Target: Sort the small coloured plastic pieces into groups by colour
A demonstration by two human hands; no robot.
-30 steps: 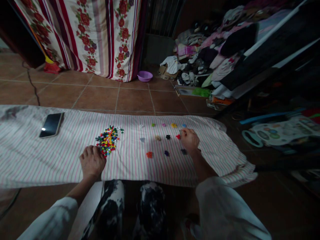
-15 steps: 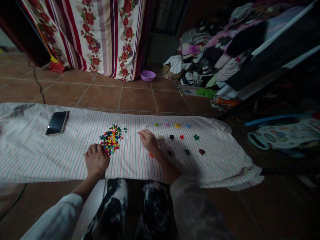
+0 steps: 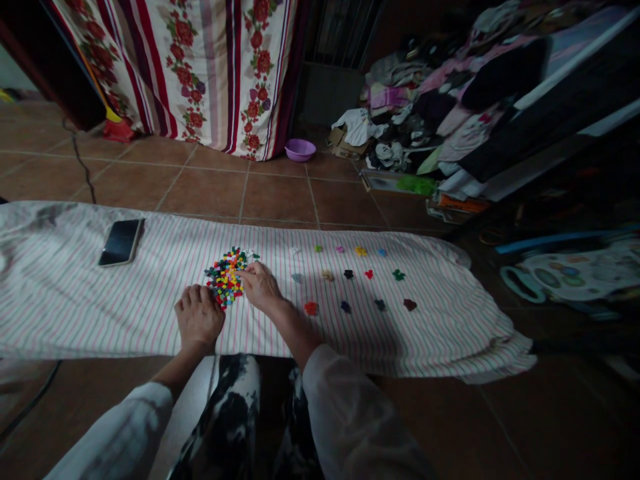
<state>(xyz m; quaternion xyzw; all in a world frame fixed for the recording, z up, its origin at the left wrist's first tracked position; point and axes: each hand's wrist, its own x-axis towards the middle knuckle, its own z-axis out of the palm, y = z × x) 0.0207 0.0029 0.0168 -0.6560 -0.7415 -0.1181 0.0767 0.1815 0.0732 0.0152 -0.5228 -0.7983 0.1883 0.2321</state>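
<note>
"Where are the little coloured pieces?"

"Mostly in one mixed pile (image 3: 227, 272), left of the middle on that striped, cloth-covered counter (image 3: 440, 333). To the right they lie sorted by colour, in three rows of small clusters (image 3: 361, 251)."

"Which colours do you see?"

"White, light green, pink, yellow and blue in the far row; grey, tan, black, red and green in the middle; orange, dark blue, dark grey and brown in the near one."

"And the hands?"

"The right hand (image 3: 260, 285) reaches over the pile's right side, fingertips close together; I can't tell whether that grip pinches a piece. The left hand (image 3: 200, 317) rests palm down at the pile's near left edge, fingers bent. I can't tell whether its grip holds anything."

"What's at the far left?"

"A dark-screened phone (image 3: 121, 243), lying flat."
</note>
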